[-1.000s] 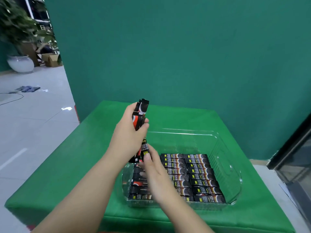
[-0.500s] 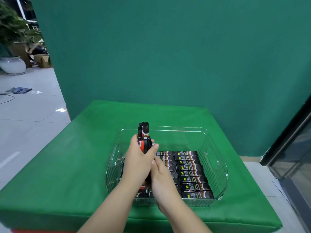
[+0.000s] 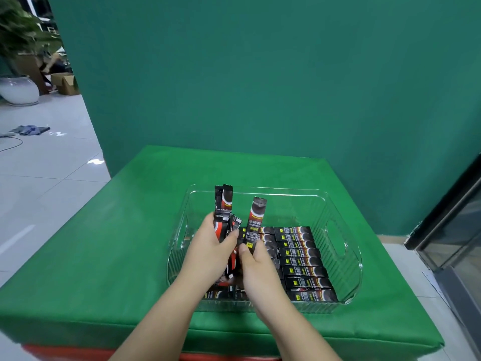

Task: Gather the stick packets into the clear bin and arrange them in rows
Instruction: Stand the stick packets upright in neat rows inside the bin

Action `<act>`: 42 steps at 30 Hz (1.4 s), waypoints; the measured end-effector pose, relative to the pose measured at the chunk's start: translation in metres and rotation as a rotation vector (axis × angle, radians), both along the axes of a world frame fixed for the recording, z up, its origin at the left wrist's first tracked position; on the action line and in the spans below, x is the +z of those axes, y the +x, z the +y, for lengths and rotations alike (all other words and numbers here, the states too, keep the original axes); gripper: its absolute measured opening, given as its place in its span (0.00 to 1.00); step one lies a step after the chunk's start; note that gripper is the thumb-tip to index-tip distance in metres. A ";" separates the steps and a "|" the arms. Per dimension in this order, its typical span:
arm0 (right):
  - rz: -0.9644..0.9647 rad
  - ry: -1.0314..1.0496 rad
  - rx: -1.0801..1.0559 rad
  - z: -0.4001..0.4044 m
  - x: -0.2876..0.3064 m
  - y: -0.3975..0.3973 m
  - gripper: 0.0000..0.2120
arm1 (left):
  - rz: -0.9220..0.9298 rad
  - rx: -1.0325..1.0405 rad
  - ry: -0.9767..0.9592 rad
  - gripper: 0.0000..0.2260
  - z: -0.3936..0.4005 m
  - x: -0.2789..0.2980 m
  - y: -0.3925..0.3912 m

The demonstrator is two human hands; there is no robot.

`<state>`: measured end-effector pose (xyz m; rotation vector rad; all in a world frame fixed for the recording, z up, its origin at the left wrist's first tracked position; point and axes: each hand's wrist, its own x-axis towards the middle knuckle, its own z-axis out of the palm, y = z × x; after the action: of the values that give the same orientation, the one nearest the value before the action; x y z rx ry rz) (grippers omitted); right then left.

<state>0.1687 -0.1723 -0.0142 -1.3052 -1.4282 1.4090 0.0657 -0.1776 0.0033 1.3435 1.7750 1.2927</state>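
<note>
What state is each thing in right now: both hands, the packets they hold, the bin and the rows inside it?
left hand: shut on a bunch of packets, held upright.
right hand: fingers pinch a single packet, tilted, lifted above the rows.
clear bin: upright on the green table, far part bare.
rows of packets: lying flat, side by side, in the near part.

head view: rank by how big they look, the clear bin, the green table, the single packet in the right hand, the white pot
1. green table
2. clear bin
3. white pot, though it stands far off
4. single packet
</note>
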 end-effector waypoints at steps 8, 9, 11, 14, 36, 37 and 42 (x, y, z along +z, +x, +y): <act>-0.137 0.041 0.055 0.016 0.019 0.022 0.12 | 0.056 -0.028 0.027 0.07 0.011 0.017 -0.014; -0.225 0.084 0.081 0.016 0.018 0.023 0.12 | 0.045 -0.047 0.026 0.08 0.012 0.018 -0.012; -0.317 0.132 0.147 0.014 0.019 0.021 0.13 | -0.003 -0.077 0.017 0.09 0.012 0.019 -0.009; -0.350 0.120 0.227 0.008 0.021 0.021 0.13 | -0.083 -0.109 -0.029 0.09 0.009 0.019 -0.006; -0.052 0.198 -0.079 0.023 0.023 0.041 0.11 | 0.051 -0.303 -0.193 0.20 -0.002 0.012 -0.018; 0.013 0.173 -0.130 0.022 0.022 0.041 0.09 | 0.037 -0.301 -0.204 0.19 -0.004 0.011 -0.018; 0.160 0.111 -0.228 0.020 0.008 0.037 0.16 | -0.084 -0.243 -0.217 0.15 -0.011 0.009 -0.015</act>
<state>0.2059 -0.1519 -0.0058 -1.2135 -1.1937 1.2360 0.0507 -0.1889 0.0122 1.3142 1.5882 0.9818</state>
